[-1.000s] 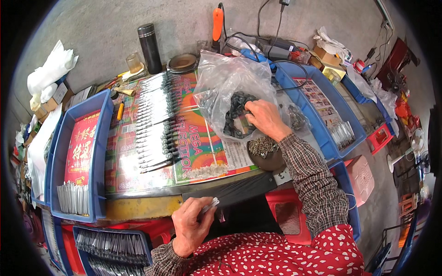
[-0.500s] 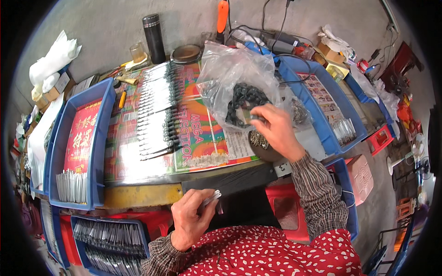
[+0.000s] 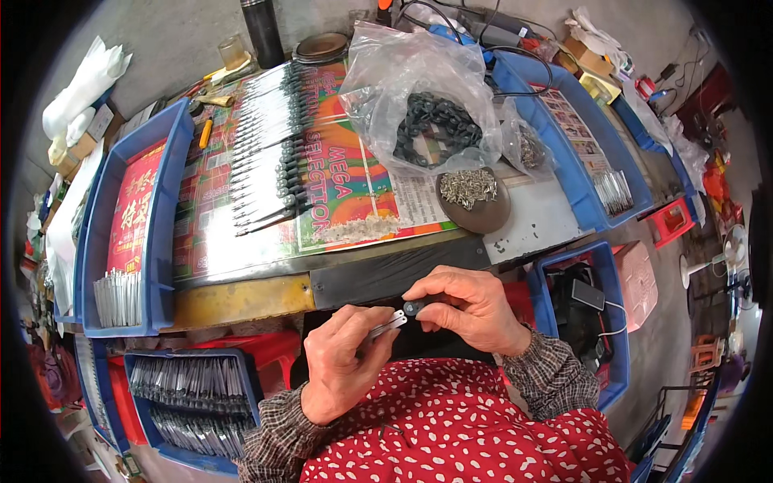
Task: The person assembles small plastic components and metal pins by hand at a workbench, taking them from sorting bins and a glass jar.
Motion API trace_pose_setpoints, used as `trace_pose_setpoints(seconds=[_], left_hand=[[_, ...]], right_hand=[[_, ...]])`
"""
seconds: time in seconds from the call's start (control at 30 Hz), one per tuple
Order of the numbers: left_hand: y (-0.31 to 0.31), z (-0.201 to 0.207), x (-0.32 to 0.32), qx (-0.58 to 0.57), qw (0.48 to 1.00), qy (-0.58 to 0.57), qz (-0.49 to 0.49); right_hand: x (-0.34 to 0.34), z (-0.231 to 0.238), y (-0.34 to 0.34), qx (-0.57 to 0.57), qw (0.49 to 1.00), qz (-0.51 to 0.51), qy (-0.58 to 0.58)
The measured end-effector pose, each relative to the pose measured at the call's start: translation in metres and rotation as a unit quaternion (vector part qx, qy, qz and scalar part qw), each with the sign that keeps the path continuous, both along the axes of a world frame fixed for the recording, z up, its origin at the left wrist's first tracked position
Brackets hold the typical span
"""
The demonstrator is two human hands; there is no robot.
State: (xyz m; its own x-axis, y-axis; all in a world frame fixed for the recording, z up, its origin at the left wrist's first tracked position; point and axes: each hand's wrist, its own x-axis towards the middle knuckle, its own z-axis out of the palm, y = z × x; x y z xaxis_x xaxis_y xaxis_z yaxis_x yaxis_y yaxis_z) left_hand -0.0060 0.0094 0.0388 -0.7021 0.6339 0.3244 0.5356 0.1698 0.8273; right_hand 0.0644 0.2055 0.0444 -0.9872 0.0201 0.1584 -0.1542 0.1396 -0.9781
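My left hand (image 3: 342, 362) is closed around thin flat metal strips (image 3: 392, 323), whose rounded ends with small holes stick out past the fingertips. My right hand (image 3: 471, 307) pinches a small black piece (image 3: 413, 307) right at those ends; whether it fits over them I cannot tell. Both hands are in front of the table's near edge, above my lap. Beyond them, a clear plastic bag (image 3: 370, 88) lies open with many black pieces (image 3: 435, 133) inside. A round brown dish (image 3: 481, 221) holds a heap of small metal parts (image 3: 469, 189).
Silver strips with black ends (image 3: 270, 153) lie in a long row on the table. Blue trays (image 3: 161, 241) stand left and right (image 3: 555, 177), both holding strips. Another blue tray (image 3: 256, 402) sits low at left; a blue bin (image 3: 616, 354) with a power bank (image 3: 588, 295) is at lower right.
My right hand has come back from the plastic bag toward me and now meets the left hand with a black piece. The left hand has shifted slightly; the view has tilted down.
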Motion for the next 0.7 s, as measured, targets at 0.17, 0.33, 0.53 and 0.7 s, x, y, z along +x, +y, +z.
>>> trace_pose_setpoints(seconds=[0.17, 0.33, 0.53, 0.7], left_hand=[[-0.001, -0.006, 0.002, 0.025, 0.999, 0.032, -0.004], [-0.003, -0.008, 0.003, 0.018, 0.999, 0.031, -0.006], [-0.002, -0.011, 0.002, 0.012, 0.999, 0.03, -0.011], [-0.002, -0.018, 0.003, 0.002, 0.999, 0.043, -0.015]], right_hand=[[0.004, -0.006, -0.005, -0.048, 0.998, 0.003, -0.026], [0.005, -0.011, -0.006, -0.092, 0.994, 0.009, -0.063], [0.002, -0.014, -0.008, -0.091, 0.992, 0.033, -0.081], [0.004, -0.022, -0.009, -0.108, 0.988, 0.048, -0.099]])
